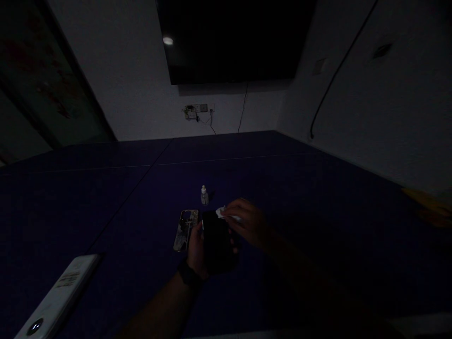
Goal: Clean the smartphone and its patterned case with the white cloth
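Note:
The scene is very dark. My left hand [196, 249] grips a black phone [217, 240] by its left edge, holding it upright over the blue table [106, 197]. My right hand [247, 220] pinches a small white cloth or wipe [226, 214] against the phone's top end. A clear phone case [185, 229] lies flat on the table just left of the phone. A small white dropper bottle [204, 195] stands upright just beyond the phone.
A white remote-like device [60, 294] lies at the near left of the table. A dark wall screen [233, 40] hangs ahead above a socket with cables [197, 110]. Something yellow [429, 205] sits at the right edge.

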A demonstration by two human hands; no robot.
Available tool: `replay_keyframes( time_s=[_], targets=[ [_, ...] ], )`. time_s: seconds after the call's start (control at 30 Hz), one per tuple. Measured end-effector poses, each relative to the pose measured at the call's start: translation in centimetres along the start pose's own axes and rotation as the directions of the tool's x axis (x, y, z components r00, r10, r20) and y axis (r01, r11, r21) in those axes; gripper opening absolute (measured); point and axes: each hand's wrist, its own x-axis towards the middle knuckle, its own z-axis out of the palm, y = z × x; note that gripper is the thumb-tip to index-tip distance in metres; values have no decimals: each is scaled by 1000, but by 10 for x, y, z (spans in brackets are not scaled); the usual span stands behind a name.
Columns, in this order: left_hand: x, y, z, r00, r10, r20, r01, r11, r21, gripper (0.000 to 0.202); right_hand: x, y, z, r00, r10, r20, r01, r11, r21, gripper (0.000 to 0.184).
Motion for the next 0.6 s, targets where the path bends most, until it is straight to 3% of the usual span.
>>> replay_keyframes(
  time_s=[0.07,0.27,0.43,0.6],
  targets=[
    [1,-1,-3,999,-39,0,39,999,32,62,11,-3,7,992,-96,77,101,992,-73,16],
    [3,0,-9,988,-144,-63,148,988,55,70,17,13,24,969,-144,203,175,974,-144,16],
    [8,-2,-9,981,-154,-118,156,988,6,70,10,20,27,963,-111,248,145,981,-127,18],
    [10,-4,-10,985,-136,-103,140,990,33,71,6,19,23,953,-62,295,127,970,-205,19]
  ],
)
